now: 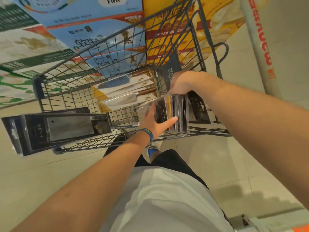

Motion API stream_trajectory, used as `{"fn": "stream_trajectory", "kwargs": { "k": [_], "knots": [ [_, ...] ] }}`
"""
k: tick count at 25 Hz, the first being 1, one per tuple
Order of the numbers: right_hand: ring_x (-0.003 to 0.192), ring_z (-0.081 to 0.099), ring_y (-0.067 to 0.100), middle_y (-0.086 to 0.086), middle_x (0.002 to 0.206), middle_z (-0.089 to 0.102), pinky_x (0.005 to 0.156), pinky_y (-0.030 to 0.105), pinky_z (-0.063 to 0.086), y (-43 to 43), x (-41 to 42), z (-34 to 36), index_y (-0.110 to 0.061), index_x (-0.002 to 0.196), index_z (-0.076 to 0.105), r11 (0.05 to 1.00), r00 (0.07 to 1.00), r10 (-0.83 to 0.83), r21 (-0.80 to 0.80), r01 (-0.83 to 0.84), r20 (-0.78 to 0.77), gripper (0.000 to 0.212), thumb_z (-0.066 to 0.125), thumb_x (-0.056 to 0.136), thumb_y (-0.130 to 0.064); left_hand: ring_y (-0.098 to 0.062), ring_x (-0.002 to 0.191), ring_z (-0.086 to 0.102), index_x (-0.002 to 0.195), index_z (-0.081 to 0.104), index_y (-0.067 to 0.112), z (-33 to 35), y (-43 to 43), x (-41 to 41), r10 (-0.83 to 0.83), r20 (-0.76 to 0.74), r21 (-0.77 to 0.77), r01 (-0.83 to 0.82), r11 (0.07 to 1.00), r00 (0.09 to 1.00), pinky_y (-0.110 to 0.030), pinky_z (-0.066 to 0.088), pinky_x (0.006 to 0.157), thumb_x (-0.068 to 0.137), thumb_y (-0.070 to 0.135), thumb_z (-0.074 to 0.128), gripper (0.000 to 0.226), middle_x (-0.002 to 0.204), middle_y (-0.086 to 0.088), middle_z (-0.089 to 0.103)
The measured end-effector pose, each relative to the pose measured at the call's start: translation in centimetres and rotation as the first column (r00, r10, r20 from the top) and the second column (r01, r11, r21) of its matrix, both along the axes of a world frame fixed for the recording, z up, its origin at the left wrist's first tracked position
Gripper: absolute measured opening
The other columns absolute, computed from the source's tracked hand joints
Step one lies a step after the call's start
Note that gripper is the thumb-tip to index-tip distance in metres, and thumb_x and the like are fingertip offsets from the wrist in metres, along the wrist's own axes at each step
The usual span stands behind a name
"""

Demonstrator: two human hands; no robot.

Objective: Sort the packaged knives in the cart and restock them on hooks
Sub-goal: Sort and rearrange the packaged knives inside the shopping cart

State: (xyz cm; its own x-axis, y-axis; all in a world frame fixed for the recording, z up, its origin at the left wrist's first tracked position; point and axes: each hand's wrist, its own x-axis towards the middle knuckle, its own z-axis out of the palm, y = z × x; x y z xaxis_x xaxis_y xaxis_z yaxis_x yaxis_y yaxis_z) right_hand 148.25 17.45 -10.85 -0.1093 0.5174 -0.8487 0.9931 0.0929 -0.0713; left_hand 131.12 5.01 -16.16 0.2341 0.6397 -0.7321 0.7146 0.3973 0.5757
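A wire cart (70, 91) holds packaged knives. A row of upright black-and-clear knife packs (177, 113) stands at the cart's near right side. My left hand (155, 121) presses flat against the left face of that row, fingers straight. My right hand (180, 84) grips the top of the same row from above, fingers curled over the packs. Two wood-handled cleavers on white-and-yellow cards (127, 91) lie in the middle of the cart. A stack of black boxed cleavers (56, 129) rests across the cart's near left rim, sticking out over the floor.
Blue, green and yellow printed cartons (93, 36) are stacked beyond the cart. A dark flat box (172, 69) stands in the cart's far right corner. A grey post with red lettering (259, 46) rises at right. Tiled floor (234, 161) lies around my legs.
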Motion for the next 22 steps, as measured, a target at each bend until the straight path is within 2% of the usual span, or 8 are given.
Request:
{"fn": "stream_trajectory", "kwargs": {
  "k": [4,7,9,12,15,17,19,22],
  "knots": [
    [0.095,0.064,0.031,0.01,0.106,0.068,0.083,0.039,0.053,0.2,0.4,0.0,-0.008,0.122,0.068,0.999,0.999,0.035,0.011,-0.035,0.029,0.041,0.05,0.103,-0.04,-0.033,0.137,0.04,0.15,0.0,0.049,0.0,-0.4,0.3,0.032,-0.046,-0.046,-0.034,0.998,0.998,-0.046,0.038,0.109,0.053,0.096,0.05,0.118,0.159,-0.006,0.028],
    [0.098,0.065,0.029,0.009,0.109,0.069,0.092,0.042,0.054,0.2,1.0,-0.1,-0.01,0.122,0.069,0.99,0.992,0.116,-0.082,-0.112,0.051,0.042,0.049,0.104,-0.041,-0.034,0.121,0.055,0.148,0.012,0.05,0.0,-0.3,0.2,0.022,-0.038,-0.078,-0.025,0.997,0.999,-0.047,0.047,0.101,0.068,0.09,0.041,0.094,0.149,-0.004,0.044],
    [0.093,0.063,0.027,0.009,0.105,0.067,0.088,0.041,0.051,0.2,1.0,-0.2,-0.008,0.119,0.069,0.99,0.992,0.116,-0.093,-0.11,0.057,0.047,0.044,0.105,-0.045,-0.034,0.126,0.05,0.15,0.017,0.046,-0.3,-0.2,0.1,-0.048,-0.079,-0.061,0.043,0.997,0.996,-0.043,0.044,0.102,0.082,0.08,0.037,0.078,0.15,-0.004,0.041],
    [0.098,0.057,0.028,0.013,0.123,0.062,0.083,0.037,0.044,0.7,0.5,-0.5,-0.005,0.133,0.059,0.997,0.997,-0.071,0.029,0.07,0.031,0.057,0.032,0.108,-0.049,-0.028,0.14,0.035,0.153,0.024,0.033,-0.1,0.2,-0.3,-0.085,-0.113,0.033,0.09,0.995,0.99,-0.041,0.035,0.108,0.092,0.069,0.036,0.072,0.158,-0.001,0.028],
    [0.12,0.056,0.033,0.011,0.142,0.056,0.097,0.04,0.046,1.4,-1.2,-1.3,-0.01,0.142,0.055,0.985,0.984,-0.152,0.072,0.159,-0.095,0.068,0.029,0.104,-0.06,-0.028,0.115,0.058,0.143,0.042,0.021,0.2,0.1,-1.1,-0.208,-0.111,0.077,0.217,0.973,0.972,-0.032,0.046,0.089,0.099,0.057,0.034,0.057,0.129,-0.007,0.06],
    [0.109,0.064,0.031,0.009,0.13,0.067,0.093,0.042,0.052,1.2,-2.8,-2.1,-0.012,0.126,0.068,0.999,0.992,-0.031,-0.029,0.027,-0.122,0.056,0.045,0.101,-0.057,-0.026,0.096,0.062,0.126,0.052,0.022,0.2,-0.8,-1.8,-0.253,-0.145,0.082,0.267,0.96,0.956,-0.033,0.049,0.077,0.099,0.054,0.035,0.045,0.107,-0.007,0.065],
    [0.091,0.069,0.026,0.007,0.115,0.074,0.081,0.04,0.056,0.9,-4.3,-2.3,-0.015,0.108,0.076,0.993,0.99,0.061,-0.091,-0.073,-0.13,0.039,0.06,0.094,-0.047,-0.026,0.091,0.063,0.124,0.049,0.023,0.1,-1.2,-2.4,-0.129,-0.161,0.042,0.137,0.99,0.978,-0.032,0.046,0.074,0.098,0.055,0.036,0.043,0.098,-0.007,0.065],
    [0.096,0.068,0.025,0.001,0.113,0.074,0.087,0.043,0.056,1.2,-5.1,-1.8,-0.021,0.107,0.079,0.987,0.979,0.114,-0.094,-0.131,-0.171,0.031,0.065,0.091,-0.045,-0.035,0.117,0.055,0.146,0.028,0.028,-0.6,-0.5,-2.3,0.004,-0.196,0.005,-0.003,1.0,0.981,-0.043,0.049,0.088,0.096,0.057,0.034,0.058,0.132,-0.018,0.052]
  ]
}}
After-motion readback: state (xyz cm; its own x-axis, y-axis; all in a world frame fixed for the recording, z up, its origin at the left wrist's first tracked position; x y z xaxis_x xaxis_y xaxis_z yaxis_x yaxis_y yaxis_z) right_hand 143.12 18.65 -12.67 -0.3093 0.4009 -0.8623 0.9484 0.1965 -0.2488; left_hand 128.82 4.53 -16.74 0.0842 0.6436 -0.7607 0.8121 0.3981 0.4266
